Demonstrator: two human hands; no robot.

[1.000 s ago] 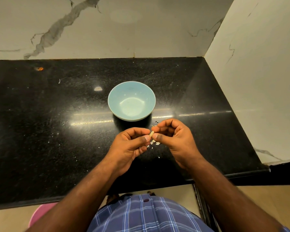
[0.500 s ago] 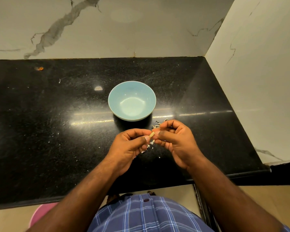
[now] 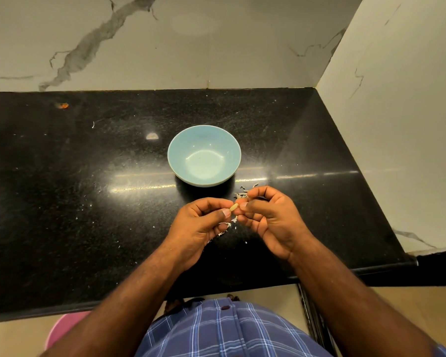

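Observation:
A small pale clove-like piece (image 3: 233,207) is held between both hands above the black counter (image 3: 88,202). My left hand (image 3: 201,228) pinches it with thumb and forefinger. My right hand (image 3: 268,217) pinches its other end, fingers curled. A light blue bowl (image 3: 204,155) stands just beyond the hands and looks empty. Thin pale peel scraps (image 3: 245,193) lie on the counter behind my right hand, and more scraps (image 3: 229,225) lie beneath the hands.
Marble walls (image 3: 397,124) close the counter at the back and on the right. The counter's front edge runs below my forearms. A pink round object (image 3: 62,328) sits on the floor at the lower left. An orange speck (image 3: 63,106) lies at the far left.
My right hand has shifted slightly up and right while both hands keep pinching the small piece. The scraps behind my right hand have come into view.

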